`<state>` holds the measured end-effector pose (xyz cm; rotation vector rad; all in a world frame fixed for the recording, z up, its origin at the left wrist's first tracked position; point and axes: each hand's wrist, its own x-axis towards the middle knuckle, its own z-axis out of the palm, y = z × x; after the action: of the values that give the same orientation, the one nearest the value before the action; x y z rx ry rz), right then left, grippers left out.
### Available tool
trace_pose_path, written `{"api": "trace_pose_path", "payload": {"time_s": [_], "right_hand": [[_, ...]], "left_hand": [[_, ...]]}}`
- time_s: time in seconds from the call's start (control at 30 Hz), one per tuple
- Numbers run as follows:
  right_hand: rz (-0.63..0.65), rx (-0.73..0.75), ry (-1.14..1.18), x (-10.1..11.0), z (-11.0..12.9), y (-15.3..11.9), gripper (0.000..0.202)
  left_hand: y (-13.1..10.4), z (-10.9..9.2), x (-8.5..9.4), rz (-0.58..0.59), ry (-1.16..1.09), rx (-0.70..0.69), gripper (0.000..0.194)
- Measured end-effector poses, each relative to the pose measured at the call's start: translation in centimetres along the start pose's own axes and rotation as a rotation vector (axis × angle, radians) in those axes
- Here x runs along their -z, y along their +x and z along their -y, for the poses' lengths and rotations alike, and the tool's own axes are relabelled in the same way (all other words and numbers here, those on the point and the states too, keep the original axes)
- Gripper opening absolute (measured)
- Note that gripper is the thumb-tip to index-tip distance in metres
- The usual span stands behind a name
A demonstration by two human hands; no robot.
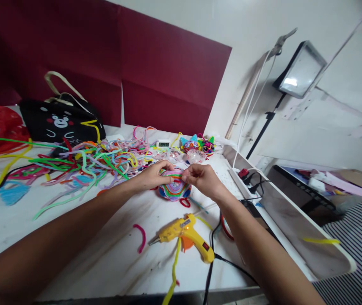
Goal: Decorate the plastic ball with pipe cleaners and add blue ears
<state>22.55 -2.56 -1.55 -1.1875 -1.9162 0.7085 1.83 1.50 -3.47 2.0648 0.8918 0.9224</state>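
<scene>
A round craft piece (175,189) of coiled pipe cleaners in purple, green, orange and blue rests on the white table. My left hand (153,175) grips its left and upper edge, thumb and fingers closed. At the upper right edge, my right hand (202,179) is closed in a pinch; whether a loose strand end lies between those fingertips is too small to tell. A small red pipe-cleaner loop (185,203) lies just below the piece. Nearer to me is a yellow hot glue gun (183,234) on its side, nozzle to the left.
Tangled pipe cleaners (82,163) cover the left and back of the table, before a black bag (62,120). Finished craft figures (198,145) and a small digital clock (163,144) stand behind. A power strip (246,184), black cables (211,254) and a lamp (301,70) are right.
</scene>
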Motion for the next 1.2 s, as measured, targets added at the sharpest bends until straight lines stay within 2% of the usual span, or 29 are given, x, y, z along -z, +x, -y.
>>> {"api": "trace_pose_path", "payload": {"time_s": [0.23,0.67,0.9,1.0,1.2], "right_hand": [[0.010,-0.034,0.072,-0.2,-1.1,-0.4,0.020],[-0.038,-0.109,0.107,-0.9,-2.2,0.2,0.008],[-0.019,-0.157,0.181,-0.7,-2.5,0.8,0.012],[-0.011,-0.152,0.203,-0.5,-2.4,1.0,0.012],[-0.036,-0.059,0.162,-0.1,-2.4,0.4,0.010]], "left_hand": [[0.0,-0.4,-0.3,-0.029,0.029,0.003,0.032],[-0.1,-0.3,-0.9,-0.058,0.089,-0.018,0.030],[-0.1,-0.1,-1.0,-0.047,0.050,-0.017,0.030],[0.0,-0.3,-1.0,-0.048,0.097,-0.032,0.032],[-0.1,-0.1,-0.7,0.002,0.239,-0.155,0.034]]}}
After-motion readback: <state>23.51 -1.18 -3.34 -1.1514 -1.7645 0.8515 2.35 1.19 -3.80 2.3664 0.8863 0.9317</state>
